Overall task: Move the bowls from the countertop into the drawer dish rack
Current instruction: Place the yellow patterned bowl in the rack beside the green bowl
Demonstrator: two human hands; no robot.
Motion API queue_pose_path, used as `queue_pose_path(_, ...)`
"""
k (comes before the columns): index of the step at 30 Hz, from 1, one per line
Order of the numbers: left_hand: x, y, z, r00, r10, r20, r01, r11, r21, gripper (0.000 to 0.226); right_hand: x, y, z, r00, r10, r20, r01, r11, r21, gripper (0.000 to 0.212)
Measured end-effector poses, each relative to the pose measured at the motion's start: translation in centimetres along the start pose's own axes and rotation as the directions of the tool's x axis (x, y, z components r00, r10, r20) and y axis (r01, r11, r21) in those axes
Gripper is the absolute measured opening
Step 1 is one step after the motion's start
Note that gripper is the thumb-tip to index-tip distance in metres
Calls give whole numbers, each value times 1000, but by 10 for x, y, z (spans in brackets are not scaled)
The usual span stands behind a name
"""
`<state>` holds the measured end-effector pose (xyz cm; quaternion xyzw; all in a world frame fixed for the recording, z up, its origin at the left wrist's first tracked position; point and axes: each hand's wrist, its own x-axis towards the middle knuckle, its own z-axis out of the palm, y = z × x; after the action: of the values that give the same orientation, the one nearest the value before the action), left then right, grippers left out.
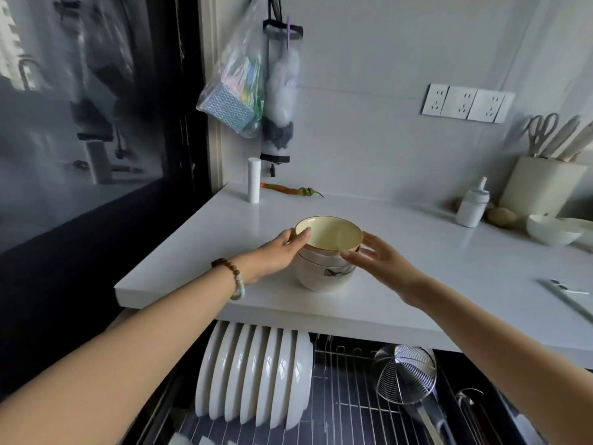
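Our L hand [282, 252] gripped the bowl stack [324, 273], thumb hooked over top rim; stack sat on countertop [321, 305] nr front edge. Our R hand [375, 256] touched stack's right side, fingers loose, unclenched. Drawer dish rack [353, 403] stood open below.

The top bowl [329, 234] looks like glazed ceramic: glossy, cream inside, with a thin gold-coloured rim. The countertop [449, 268] is white, smooth and a little shiny. In the drawer the plates [253, 380] are glossy white ceramic. The dish rack [346, 409] is bright metal wire, and the skimmer [406, 374] is shiny metal mesh. The bracelet [229, 269] has matt brown beads, like wood.
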<state>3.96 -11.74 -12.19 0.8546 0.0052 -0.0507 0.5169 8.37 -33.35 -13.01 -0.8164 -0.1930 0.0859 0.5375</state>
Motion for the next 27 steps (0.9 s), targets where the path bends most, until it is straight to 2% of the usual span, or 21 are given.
queue_pose_path(4,4,0,10,998,46,-40,-48,998,-45,59,5,4,7,998,-56,-1,56,998,36,61)
queue_pose_path(8,7,-1,15,990,98,-101,-100,995,-21,56,6,6,11,991,-101,-83,100,995,-9,64)
queue_pose_path(13,6,0,21,979,136,-154,-149,986,-77,55,4,4,16,976,-166,-141,163,986,-34,75)
queue_pose_path(15,3,11,21,939,220,-263,-250,965,-84,51,2,-5,16,956,-223,-192,214,975,-64,74)
queue_pose_path(17,-5,30,18,866,335,-371,-390,917,-81,46,-4,-23,15,913,-315,-259,301,949,-90,72)
queue_pose_path(19,-16,47,14,805,438,-400,-527,837,-144,43,-15,-43,13,877,-403,-264,397,915,-78,74)
queue_pose_path(21,-33,58,15,804,460,-378,-576,760,-300,38,-32,-57,9,874,-441,-204,458,888,38,75)
queue_pose_path(23,-55,58,18,844,420,-333,-535,705,-466,34,-54,-61,5,902,-416,-114,431,878,208,78)
queue_pose_path(25,-77,48,24,900,371,-227,-429,672,-604,38,-77,-57,2,938,-347,-10,326,871,366,78)
queue_pose_path(27,-96,29,33,940,334,-72,-291,671,-682,50,-99,-43,1,958,-265,109,187,867,461,66)
